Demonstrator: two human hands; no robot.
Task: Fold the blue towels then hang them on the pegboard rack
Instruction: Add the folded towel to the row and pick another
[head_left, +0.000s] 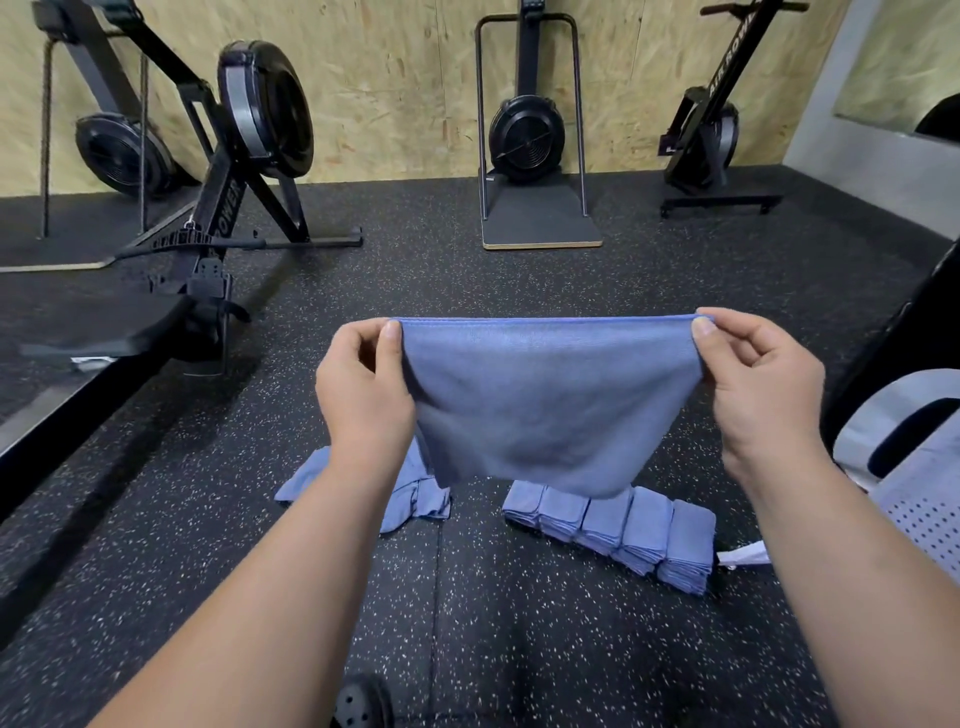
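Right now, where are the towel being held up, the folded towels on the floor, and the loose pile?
Held towel (545, 405): head view, centre of the hanging cloth.
Folded towels (641, 522): head view, top of a middle stack.
Loose pile (421, 501): head view, its right end.

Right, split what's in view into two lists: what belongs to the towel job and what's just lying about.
Job:
blue towel, pinched at both top corners
row of folded towels on the floor
unfolded towel heap left of them

Lying about:
rowing machine
upright fan machine on its board
second rower stood on end
white paper scrap
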